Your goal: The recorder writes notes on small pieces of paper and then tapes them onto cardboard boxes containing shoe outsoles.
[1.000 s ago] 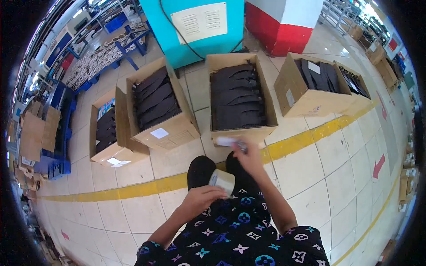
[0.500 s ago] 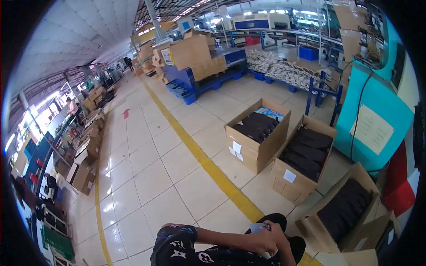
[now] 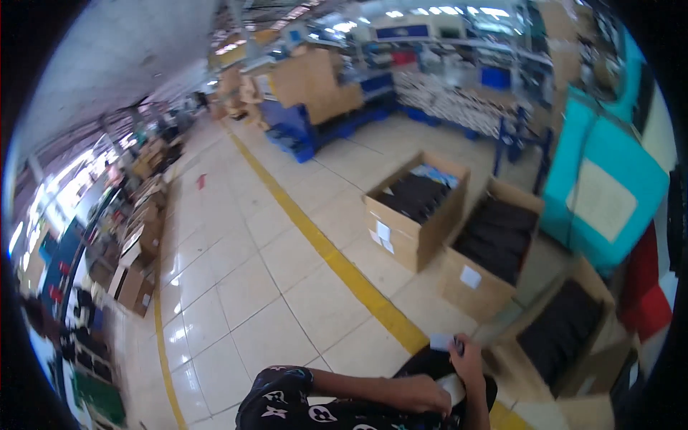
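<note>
White tape roll [image 3: 453, 388] lies flat under left hand [image 3: 419, 393], right hand [image 3: 466, 356] beside.

View swung hard since 1 s ago: then looking straight down at boxes w/ hands mid-frame, now head turned left, long aisle and yellow floor line [image 3: 337, 261] fill the pic. Open boxes [image 3: 419, 208] of dark goods shifted from top centre to the right side. Hands dropped to the bottom edge. Right hand [image 3: 466, 355] was raised w/ a white label [image 3: 442, 341] near the boxes; now low, label pinched. Left hand [image 3: 419, 393] on the tape roll [image 3: 453, 387], closer to the right hand vs before.
</note>
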Action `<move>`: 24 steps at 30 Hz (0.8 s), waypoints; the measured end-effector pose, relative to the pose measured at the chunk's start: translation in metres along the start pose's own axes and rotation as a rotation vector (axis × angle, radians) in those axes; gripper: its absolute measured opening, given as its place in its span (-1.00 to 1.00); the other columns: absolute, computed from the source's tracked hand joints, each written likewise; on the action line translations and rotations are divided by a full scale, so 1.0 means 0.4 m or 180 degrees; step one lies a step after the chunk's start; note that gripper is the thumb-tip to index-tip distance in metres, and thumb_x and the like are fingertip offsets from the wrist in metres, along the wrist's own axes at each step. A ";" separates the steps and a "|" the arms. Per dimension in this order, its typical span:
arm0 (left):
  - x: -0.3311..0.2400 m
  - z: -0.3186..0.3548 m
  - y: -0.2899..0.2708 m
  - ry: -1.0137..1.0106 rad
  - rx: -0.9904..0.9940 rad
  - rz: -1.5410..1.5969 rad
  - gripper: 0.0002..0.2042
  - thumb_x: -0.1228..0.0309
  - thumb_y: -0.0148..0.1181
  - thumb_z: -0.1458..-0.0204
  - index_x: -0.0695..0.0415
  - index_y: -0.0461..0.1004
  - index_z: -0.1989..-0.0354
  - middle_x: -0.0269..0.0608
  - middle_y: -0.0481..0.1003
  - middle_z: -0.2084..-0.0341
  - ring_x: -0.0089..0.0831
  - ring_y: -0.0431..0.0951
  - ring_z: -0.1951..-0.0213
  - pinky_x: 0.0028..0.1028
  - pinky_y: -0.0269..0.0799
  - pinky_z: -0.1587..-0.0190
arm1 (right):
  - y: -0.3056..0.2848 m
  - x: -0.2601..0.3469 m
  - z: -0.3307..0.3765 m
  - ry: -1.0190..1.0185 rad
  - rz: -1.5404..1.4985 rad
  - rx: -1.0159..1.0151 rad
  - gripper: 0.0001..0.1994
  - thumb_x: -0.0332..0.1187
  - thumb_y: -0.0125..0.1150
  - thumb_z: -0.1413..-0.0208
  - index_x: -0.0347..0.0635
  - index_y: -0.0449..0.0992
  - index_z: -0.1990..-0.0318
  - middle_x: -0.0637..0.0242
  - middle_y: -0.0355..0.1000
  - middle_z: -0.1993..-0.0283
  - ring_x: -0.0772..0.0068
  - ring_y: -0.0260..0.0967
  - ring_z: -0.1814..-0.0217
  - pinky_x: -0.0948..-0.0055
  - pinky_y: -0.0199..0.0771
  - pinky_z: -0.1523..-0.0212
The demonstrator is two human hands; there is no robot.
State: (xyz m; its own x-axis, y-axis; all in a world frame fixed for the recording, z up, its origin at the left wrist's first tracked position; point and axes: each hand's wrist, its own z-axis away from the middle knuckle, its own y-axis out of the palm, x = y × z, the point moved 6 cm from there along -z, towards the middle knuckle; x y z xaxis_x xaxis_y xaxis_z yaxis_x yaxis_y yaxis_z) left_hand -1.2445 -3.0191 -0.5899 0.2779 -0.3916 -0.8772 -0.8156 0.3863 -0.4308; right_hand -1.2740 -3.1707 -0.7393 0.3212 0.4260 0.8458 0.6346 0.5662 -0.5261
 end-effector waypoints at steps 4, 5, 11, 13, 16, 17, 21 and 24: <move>-0.028 0.024 -0.033 -0.0268 0.0316 -0.0148 -0.69 0.52 -0.02 -0.05 0.16 0.44 0.01 -0.11 0.52 0.06 -0.12 0.53 0.03 -0.26 0.44 -0.05 | 0.091 0.159 0.032 -0.0603 -0.0009 0.1094 -0.68 -0.36 0.18 0.04 -0.21 0.50 0.08 -0.03 0.49 0.27 -0.13 0.43 0.21 0.09 0.43 0.16; -0.031 0.018 -0.025 -0.0772 0.0705 -0.0425 -0.63 0.57 0.02 0.01 0.14 0.43 -0.03 -0.15 0.51 0.03 -0.17 0.53 -0.01 -0.30 0.46 -0.03 | 0.127 0.133 0.027 -0.0672 -0.0293 0.1039 -0.67 -0.36 0.19 0.06 -0.17 0.50 0.08 -0.05 0.49 0.27 -0.11 0.44 0.20 0.09 0.44 0.17; -0.213 -0.053 -0.111 0.0192 0.0098 -0.0106 -0.68 0.66 0.19 0.09 0.19 0.53 0.10 -0.10 0.57 0.15 -0.23 0.62 0.13 -0.34 0.57 0.10 | 0.253 -0.003 0.133 -0.0793 0.0610 0.1725 -0.66 -0.42 0.17 0.08 -0.06 0.49 0.06 0.07 0.52 0.19 0.01 0.49 0.14 0.11 0.48 0.14; -0.239 -0.065 -0.163 0.0452 -0.0267 -0.0067 -0.69 0.68 0.22 0.12 0.22 0.54 0.13 -0.09 0.58 0.17 -0.24 0.63 0.15 -0.36 0.58 0.12 | 0.218 0.000 0.142 -0.1085 -0.0056 0.0958 -0.71 -0.37 0.07 0.00 -0.10 0.45 0.07 0.05 0.46 0.14 0.00 0.44 0.08 0.18 0.44 0.13; -0.280 -0.109 -0.213 0.0509 -0.0681 -0.0065 -0.74 0.68 0.28 0.14 0.27 0.57 0.21 -0.06 0.60 0.22 -0.26 0.64 0.17 -0.38 0.61 0.15 | 0.008 0.002 0.104 -0.0774 0.0011 -0.0673 -0.75 -0.42 0.13 0.00 -0.20 0.40 0.13 0.08 0.38 0.16 0.09 0.37 0.05 0.17 0.37 0.07; -0.283 -0.131 -0.219 0.0548 -0.0615 -0.0120 -0.72 0.66 0.30 0.14 0.26 0.57 0.18 -0.06 0.59 0.21 -0.25 0.64 0.18 -0.40 0.61 0.16 | -0.089 0.008 0.081 -0.1058 -0.0421 -0.1041 -0.71 -0.44 0.20 0.07 -0.21 0.42 0.13 0.06 0.37 0.15 0.05 0.36 0.04 0.20 0.36 0.07; -0.327 -0.213 -0.254 0.0588 -0.0305 -0.0464 -0.82 0.60 0.31 0.10 0.20 0.60 0.27 -0.13 0.62 0.31 -0.33 0.65 0.21 -0.45 0.61 0.22 | -0.355 -0.142 0.105 0.0612 0.0216 -0.2460 -0.75 -0.43 0.26 0.01 -0.27 0.47 0.14 0.23 0.41 0.36 0.22 0.41 0.32 0.34 0.43 0.24; -0.319 -0.269 -0.293 0.0026 -0.0345 -0.0770 -0.83 0.58 0.31 0.07 0.19 0.62 0.26 -0.18 0.63 0.32 -0.41 0.65 0.28 -0.53 0.56 0.28 | -0.492 -0.087 0.175 0.0759 -0.0815 -0.2875 -0.84 -0.41 0.23 -0.09 -0.28 0.45 0.22 0.38 0.39 0.50 0.54 0.33 0.52 0.53 0.32 0.49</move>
State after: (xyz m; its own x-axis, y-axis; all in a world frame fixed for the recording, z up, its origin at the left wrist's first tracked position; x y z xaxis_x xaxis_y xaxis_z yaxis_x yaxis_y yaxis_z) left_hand -1.2389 -3.1042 -0.4047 0.4677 -0.4686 -0.7494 -0.7757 0.1889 -0.6022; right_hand -1.4593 -3.2477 -0.6715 0.1693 0.1544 0.9734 0.9741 -0.1763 -0.1414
